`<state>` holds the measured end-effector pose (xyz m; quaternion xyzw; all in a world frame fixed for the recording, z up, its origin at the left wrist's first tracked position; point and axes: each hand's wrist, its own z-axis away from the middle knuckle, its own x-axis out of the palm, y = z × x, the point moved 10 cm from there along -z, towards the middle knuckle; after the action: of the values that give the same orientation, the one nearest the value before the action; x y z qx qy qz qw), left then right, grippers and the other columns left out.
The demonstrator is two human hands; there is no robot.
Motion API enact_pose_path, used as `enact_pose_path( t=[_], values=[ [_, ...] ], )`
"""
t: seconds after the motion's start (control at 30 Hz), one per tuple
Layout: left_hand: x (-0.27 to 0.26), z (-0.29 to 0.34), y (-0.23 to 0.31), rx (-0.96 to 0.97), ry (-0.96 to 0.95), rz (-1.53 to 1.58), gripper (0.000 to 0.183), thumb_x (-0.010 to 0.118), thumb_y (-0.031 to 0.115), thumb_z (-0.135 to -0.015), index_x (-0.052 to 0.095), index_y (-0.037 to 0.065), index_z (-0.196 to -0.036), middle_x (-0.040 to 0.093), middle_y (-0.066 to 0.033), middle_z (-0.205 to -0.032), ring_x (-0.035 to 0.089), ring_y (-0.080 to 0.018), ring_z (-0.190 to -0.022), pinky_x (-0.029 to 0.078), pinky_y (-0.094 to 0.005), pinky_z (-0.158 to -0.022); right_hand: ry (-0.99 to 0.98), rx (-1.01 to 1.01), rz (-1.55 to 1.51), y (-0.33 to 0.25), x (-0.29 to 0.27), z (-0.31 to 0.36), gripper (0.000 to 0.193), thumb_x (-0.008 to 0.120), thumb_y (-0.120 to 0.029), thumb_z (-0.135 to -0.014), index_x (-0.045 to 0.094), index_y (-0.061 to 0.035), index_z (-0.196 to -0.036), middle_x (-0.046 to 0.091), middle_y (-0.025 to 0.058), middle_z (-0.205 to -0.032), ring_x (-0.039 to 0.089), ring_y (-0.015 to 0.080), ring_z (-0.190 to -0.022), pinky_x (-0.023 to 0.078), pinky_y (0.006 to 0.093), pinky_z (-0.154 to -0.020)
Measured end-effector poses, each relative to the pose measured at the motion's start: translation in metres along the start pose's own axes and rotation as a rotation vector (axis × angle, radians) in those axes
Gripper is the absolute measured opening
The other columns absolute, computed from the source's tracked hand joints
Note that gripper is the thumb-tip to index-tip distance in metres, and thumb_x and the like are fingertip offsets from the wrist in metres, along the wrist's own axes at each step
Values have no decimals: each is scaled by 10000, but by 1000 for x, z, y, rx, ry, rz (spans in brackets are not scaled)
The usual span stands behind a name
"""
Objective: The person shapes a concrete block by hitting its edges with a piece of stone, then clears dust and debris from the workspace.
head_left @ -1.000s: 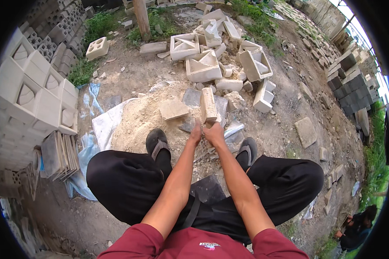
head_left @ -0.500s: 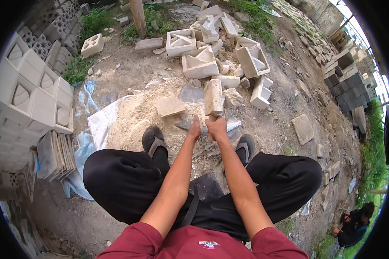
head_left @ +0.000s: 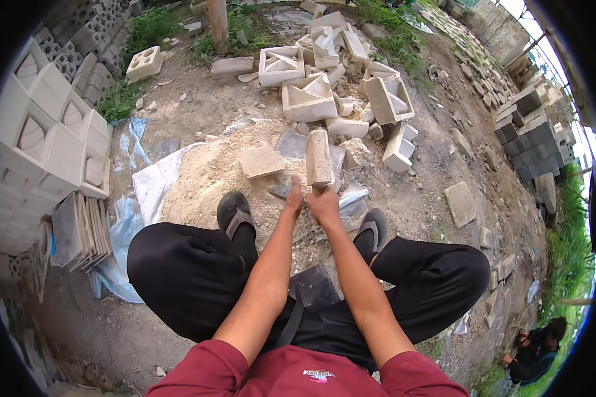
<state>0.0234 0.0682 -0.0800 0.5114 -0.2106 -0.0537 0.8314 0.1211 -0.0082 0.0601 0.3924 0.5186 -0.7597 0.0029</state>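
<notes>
"Where's the beige block (head_left: 318,159)?"
"Just far of the right hand (head_left: 324,204), whose grip is closed round its near end, probably leaving the far end free."
"Left hand (head_left: 293,198)?"
"Just beside; its grip, I can't tell."

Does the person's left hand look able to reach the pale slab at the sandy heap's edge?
Likely yes: the pale slab lies ahead and left of the left hand, with nothing tall between them.
</notes>
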Motion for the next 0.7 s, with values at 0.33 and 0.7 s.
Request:
enact_pose_path(
  t=[0.33,0.7],
  values=[
    [-1,7,10,93,13,98,832,172,617,-993,209,-49,-1491,245,-135,-1560,228,-225,-1438,163,-313,-1177,-212,34,177,-13,2,-24,514,715,-336,-696,647,110,-943,671,293,-949,665,412,-909,539,433,-796],
    [-47,-4,18,319,267,238,749,229,518,-1023,269,-93,-1455,306,-230,-1517,282,-268,-1426,186,-327,-1177,-287,67,323,15,23,-23,494,734,-313,-697,647,118,-922,655,327,-945,652,426,-956,541,437,-830]
  ],
)
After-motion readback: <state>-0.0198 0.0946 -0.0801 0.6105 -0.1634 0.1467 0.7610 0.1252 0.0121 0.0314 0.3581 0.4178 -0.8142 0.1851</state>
